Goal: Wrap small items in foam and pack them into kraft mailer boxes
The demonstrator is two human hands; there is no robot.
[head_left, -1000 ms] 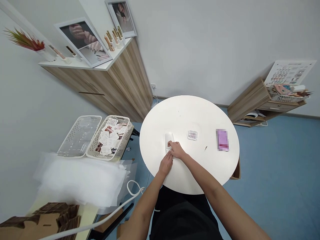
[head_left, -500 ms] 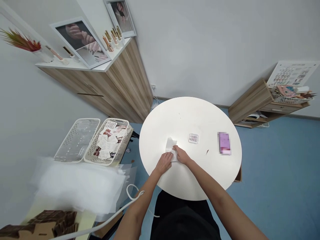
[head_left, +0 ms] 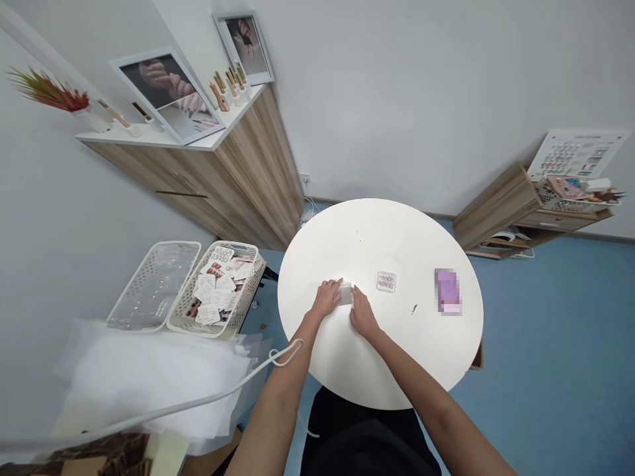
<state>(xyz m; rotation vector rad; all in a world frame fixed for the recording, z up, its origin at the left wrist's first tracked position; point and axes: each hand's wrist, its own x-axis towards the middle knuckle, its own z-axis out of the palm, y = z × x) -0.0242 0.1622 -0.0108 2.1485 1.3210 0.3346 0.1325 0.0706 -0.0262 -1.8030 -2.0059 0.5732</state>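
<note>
On the round white table both my hands rest on a small folded white sheet. My left hand lies over its left part with fingers pressed down on it. My right hand presses its near right edge with the fingertips. Most of the sheet is hidden under the hands. A small clear tray of press-on nails lies just right of my hands. Further right lies a flat purple packet.
Left of the table stand an empty white basket and a white basket of nail packets, with a stack of translucent sheets in front. A white cable crosses below. Wooden cabinets stand at back left and right.
The white sheet lay longer on the table, then was lifted at one end; now it is folded small and both hands press it flat, a little further from me.
</note>
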